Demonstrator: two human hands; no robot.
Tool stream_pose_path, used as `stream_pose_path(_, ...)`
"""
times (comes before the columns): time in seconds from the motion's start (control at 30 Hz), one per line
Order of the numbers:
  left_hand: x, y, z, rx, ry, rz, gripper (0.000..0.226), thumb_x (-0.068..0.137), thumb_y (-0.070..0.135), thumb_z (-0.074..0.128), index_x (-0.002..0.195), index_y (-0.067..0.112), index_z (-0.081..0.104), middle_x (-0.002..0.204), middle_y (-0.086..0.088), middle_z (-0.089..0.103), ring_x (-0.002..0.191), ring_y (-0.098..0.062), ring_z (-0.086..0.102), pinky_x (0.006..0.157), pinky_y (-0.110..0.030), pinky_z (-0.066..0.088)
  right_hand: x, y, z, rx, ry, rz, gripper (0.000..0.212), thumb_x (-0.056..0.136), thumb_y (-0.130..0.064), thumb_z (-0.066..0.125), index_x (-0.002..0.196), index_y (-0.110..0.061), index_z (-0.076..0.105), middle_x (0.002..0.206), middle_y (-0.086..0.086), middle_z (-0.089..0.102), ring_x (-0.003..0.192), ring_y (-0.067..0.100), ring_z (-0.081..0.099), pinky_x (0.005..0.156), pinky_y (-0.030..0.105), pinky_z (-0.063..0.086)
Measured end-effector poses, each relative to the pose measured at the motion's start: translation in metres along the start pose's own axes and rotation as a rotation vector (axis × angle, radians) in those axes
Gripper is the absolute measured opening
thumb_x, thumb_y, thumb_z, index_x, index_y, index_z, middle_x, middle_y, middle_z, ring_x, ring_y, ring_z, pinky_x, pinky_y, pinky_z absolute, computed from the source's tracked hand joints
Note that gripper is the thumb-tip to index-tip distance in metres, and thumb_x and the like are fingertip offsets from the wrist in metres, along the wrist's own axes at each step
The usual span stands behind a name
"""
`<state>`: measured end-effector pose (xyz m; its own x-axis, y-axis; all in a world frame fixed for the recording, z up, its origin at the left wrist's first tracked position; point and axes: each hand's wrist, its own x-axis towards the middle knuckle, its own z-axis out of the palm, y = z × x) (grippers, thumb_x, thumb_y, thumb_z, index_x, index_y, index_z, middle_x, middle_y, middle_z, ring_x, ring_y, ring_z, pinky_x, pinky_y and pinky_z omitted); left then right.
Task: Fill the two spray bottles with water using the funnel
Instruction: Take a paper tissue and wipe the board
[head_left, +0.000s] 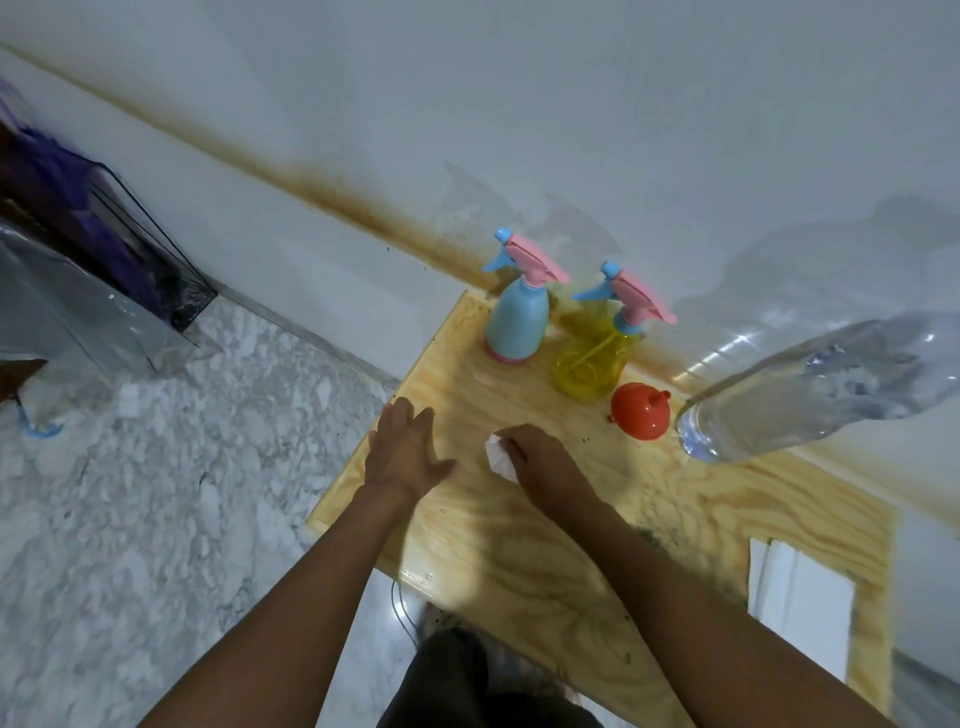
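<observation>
Left hand (410, 452) lies flat and empty on the table (519, 545), right hand (543, 460) clutches a white tissue (500, 458) mid-frame, whose wide swipe may send the nearby funnel (639, 411) rolling.

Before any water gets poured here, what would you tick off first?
1. Spray tops removed: not ok. The blue bottle and the yellow bottle both have their pink tops on.
2. Funnel in a bottle neck: not ok. The funnel lies on the table.
3. Hands free: not ok. The right hand pinches a tissue; the left hand rests flat.
4. Both bottles upright: ok.
5. Water nearby: ok. The large clear bottle is beside the funnel; how full it is, cannot tell.
</observation>
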<state>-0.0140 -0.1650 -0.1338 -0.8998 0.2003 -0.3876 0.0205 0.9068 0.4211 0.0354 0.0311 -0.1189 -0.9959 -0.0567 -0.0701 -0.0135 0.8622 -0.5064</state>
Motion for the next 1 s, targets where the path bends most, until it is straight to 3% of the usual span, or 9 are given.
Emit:
stream_pose_path(0.1, -0.004, 0.012, -0.01, 0.067, -0.016, -0.001, 0.064, 0.08, 0.056, 0.069, 0.131, 0.02, 0.051, 0.138, -0.006, 0.039, 0.134, -0.027, 0.036, 0.097, -0.044, 0.048, -0.005, -0.002, -0.028, 0.161, 0.126, 0.116, 0.018, 0.097, -0.006, 0.054, 0.096, -0.001, 0.071, 0.095, 0.014, 0.07, 0.082, 0.008, 0.057, 0.071, 0.008, 0.033)
stream_pose_path(0.2, -0.011, 0.038, -0.021, -0.036, 0.024, 0.029, 0.051, 0.083, 0.053, 0.069, 0.124, 0.024, 0.059, 0.127, -0.002, 0.049, 0.118, -0.023, 0.052, 0.081, -0.041, 0.056, -0.02, 0.006, -0.047, 0.189, 0.196, 0.166, 0.021, 0.099, -0.015, 0.053, 0.113, -0.01, 0.068, 0.11, 0.007, 0.067, 0.1, 0.014, 0.058, 0.081, 0.015, 0.033)
stream_pose_path(0.43, -0.045, 0.113, -0.02, -0.241, 0.111, 0.268, 0.053, 0.083, 0.047, 0.073, 0.129, 0.024, 0.061, 0.124, 0.005, 0.057, 0.114, -0.015, 0.059, 0.09, -0.038, 0.053, -0.088, 0.026, -0.102, 0.31, 0.386, 0.264, 0.023, 0.096, -0.014, 0.059, 0.116, -0.008, 0.068, 0.114, 0.007, 0.068, 0.101, 0.012, 0.057, 0.086, 0.021, 0.039)
stream_pose_path(0.63, -0.091, 0.198, 0.008, -0.264, 0.055, 0.415, 0.046, 0.086, 0.042, 0.072, 0.127, 0.023, 0.063, 0.124, 0.004, 0.059, 0.115, -0.013, 0.058, 0.095, -0.028, 0.047, -0.173, 0.061, -0.141, 0.336, 0.523, 0.337, 0.021, 0.096, -0.017, 0.059, 0.115, -0.013, 0.067, 0.112, 0.0, 0.068, 0.099, 0.005, 0.055, 0.087, 0.018, 0.04)
stream_pose_path(0.73, -0.116, 0.241, 0.041, -0.263, -0.033, 0.47, 0.045, 0.086, 0.04, 0.073, 0.126, 0.023, 0.063, 0.125, 0.005, 0.059, 0.117, -0.013, 0.057, 0.095, -0.026, 0.045, -0.224, 0.087, -0.151, 0.382, 0.563, 0.429, 0.022, 0.097, -0.02, 0.056, 0.118, -0.017, 0.065, 0.112, -0.009, 0.064, 0.104, 0.001, 0.055, 0.088, 0.009, 0.038)
stream_pose_path(1.0, -0.166, 0.327, 0.165, -0.054, -0.331, 0.531, 0.062, 0.087, 0.042, 0.071, 0.141, 0.021, 0.05, 0.142, -0.004, 0.048, 0.126, -0.018, 0.051, 0.096, -0.022, 0.041, -0.34, 0.159, -0.148, 0.476, 0.696, 0.773, 0.025, 0.099, -0.015, 0.05, 0.118, -0.014, 0.065, 0.114, -0.005, 0.062, 0.105, 0.006, 0.053, 0.092, 0.019, 0.038)
